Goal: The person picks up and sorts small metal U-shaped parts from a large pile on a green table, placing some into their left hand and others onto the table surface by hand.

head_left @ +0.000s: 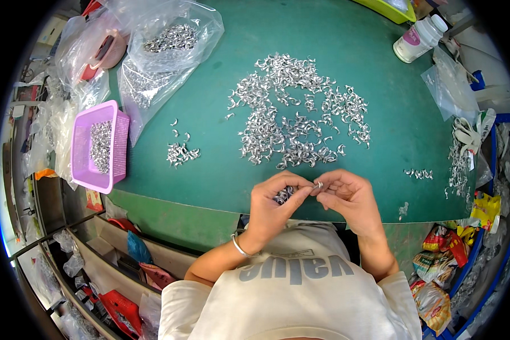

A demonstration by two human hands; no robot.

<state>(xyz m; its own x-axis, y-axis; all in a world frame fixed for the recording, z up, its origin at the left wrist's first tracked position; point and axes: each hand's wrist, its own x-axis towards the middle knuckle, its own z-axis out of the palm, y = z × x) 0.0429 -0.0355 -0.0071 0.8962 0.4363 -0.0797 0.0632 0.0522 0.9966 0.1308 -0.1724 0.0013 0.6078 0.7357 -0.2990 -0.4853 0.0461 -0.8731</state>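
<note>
Near the table's front edge, my left hand (272,204) is curled around several small curved silver metal pieces (284,194), which show between its fingers and palm. Its thumb and forefinger reach toward one more curved metal piece (318,185), pinched in the fingertips of my right hand (348,195). The fingertips of both hands meet or nearly meet at that piece, and they partly hide it. Just beyond the hands, a big loose heap of the same curved metal pieces (300,127) spreads over the green table (209,158).
At left stand a purple basket (120,150) of metal pieces, a small pile (181,154) and clear plastic bags (209,25). Further right are a white bottle (418,39), a short row of pieces (418,173), another pile (458,170) and a white glove (467,135).
</note>
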